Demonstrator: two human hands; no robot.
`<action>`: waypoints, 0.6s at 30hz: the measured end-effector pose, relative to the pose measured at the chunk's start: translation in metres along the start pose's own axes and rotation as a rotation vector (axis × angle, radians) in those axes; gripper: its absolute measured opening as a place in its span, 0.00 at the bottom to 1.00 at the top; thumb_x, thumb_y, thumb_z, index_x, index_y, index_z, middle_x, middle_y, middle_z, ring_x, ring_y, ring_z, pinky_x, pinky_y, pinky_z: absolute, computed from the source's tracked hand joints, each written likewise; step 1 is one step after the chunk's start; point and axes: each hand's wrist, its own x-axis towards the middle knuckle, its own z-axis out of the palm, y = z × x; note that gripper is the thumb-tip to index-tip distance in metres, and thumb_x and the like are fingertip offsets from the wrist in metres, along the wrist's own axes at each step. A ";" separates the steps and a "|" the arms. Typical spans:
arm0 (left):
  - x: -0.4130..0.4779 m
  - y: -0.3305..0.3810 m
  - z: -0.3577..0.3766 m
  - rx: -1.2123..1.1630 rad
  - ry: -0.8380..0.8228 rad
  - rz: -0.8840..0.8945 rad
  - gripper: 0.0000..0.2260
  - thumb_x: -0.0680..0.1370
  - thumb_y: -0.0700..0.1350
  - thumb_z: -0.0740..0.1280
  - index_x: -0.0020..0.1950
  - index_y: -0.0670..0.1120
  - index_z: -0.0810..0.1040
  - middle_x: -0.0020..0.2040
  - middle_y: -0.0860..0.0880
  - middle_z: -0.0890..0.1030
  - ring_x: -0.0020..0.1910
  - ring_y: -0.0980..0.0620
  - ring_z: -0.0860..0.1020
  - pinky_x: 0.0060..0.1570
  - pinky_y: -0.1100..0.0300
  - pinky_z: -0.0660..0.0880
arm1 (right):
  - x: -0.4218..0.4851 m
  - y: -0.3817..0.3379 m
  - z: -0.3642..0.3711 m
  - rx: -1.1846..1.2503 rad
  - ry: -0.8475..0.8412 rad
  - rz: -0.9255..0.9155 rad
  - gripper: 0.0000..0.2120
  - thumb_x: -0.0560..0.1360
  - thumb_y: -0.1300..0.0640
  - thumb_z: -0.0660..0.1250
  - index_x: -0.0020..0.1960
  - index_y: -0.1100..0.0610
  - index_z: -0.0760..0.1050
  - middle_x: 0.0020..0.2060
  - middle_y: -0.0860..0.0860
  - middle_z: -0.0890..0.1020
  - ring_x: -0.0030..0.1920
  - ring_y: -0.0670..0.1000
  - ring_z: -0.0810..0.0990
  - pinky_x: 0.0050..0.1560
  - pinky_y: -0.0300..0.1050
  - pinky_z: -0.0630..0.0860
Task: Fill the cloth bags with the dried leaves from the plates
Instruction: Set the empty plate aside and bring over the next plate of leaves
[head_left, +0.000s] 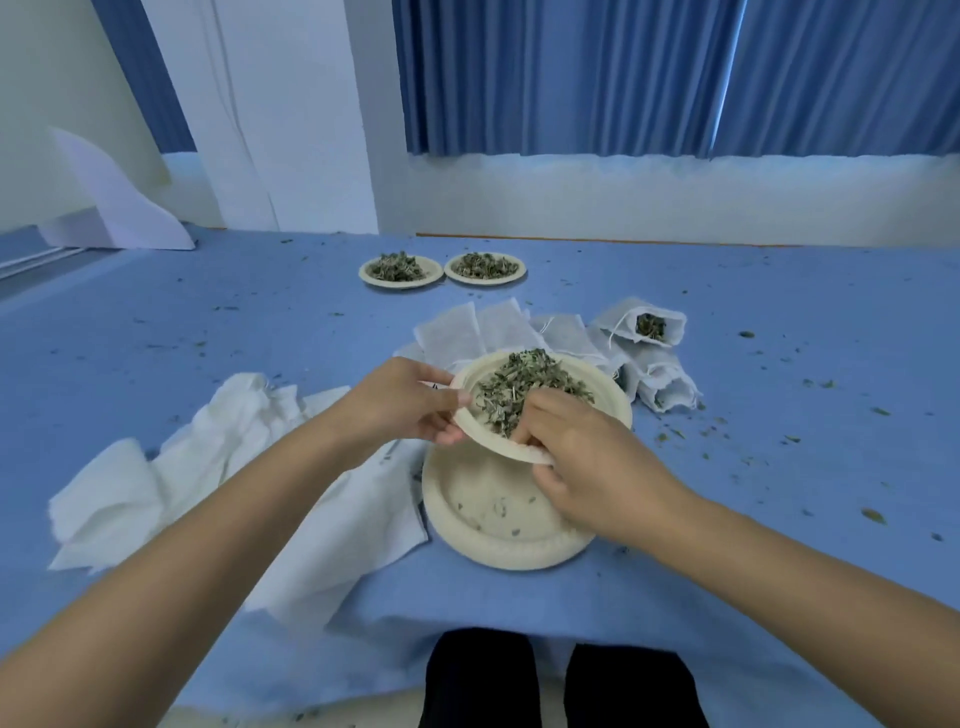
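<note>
My left hand (410, 405) grips the left rim of a cream plate (608, 395) that is lifted and tilted, heaped with dried leaves (524, 379). My right hand (587, 457) holds the plate's near rim, its fingers curled into the leaves. Directly below lies a nearly bare cream plate (488, 525) with a few crumbs. Flat white cloth bags (467, 327) lie just behind the plates. One bag filled with leaves (644, 325) lies open-mouthed at the right, above other bags (660, 382).
Two more plates of leaves (397, 270) (485, 267) stand at the far middle of the blue table (208, 322). Crumpled white cloth (171, 457) lies to the left. Leaf crumbs are scattered on the right side. My dark-trousered knees (561, 680) are at the table's near edge.
</note>
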 end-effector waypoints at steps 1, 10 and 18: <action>-0.006 -0.004 -0.002 0.071 -0.001 -0.005 0.04 0.78 0.38 0.68 0.53 0.41 0.79 0.30 0.45 0.81 0.26 0.53 0.79 0.30 0.65 0.78 | -0.005 -0.007 0.003 0.004 -0.016 0.000 0.07 0.69 0.69 0.64 0.45 0.61 0.75 0.43 0.50 0.71 0.46 0.51 0.71 0.41 0.44 0.69; -0.024 -0.035 -0.008 0.785 -0.012 -0.039 0.15 0.73 0.28 0.59 0.54 0.41 0.78 0.45 0.45 0.80 0.31 0.49 0.79 0.39 0.55 0.81 | -0.020 -0.032 0.024 0.101 -0.149 0.059 0.07 0.70 0.65 0.64 0.48 0.58 0.75 0.44 0.45 0.69 0.48 0.47 0.71 0.46 0.45 0.71; -0.019 -0.041 -0.007 0.774 0.208 0.056 0.11 0.74 0.31 0.62 0.40 0.46 0.77 0.43 0.46 0.83 0.28 0.59 0.75 0.31 0.70 0.70 | -0.023 -0.030 0.027 0.389 -0.110 0.185 0.04 0.67 0.67 0.70 0.41 0.62 0.81 0.37 0.47 0.74 0.35 0.41 0.70 0.40 0.34 0.65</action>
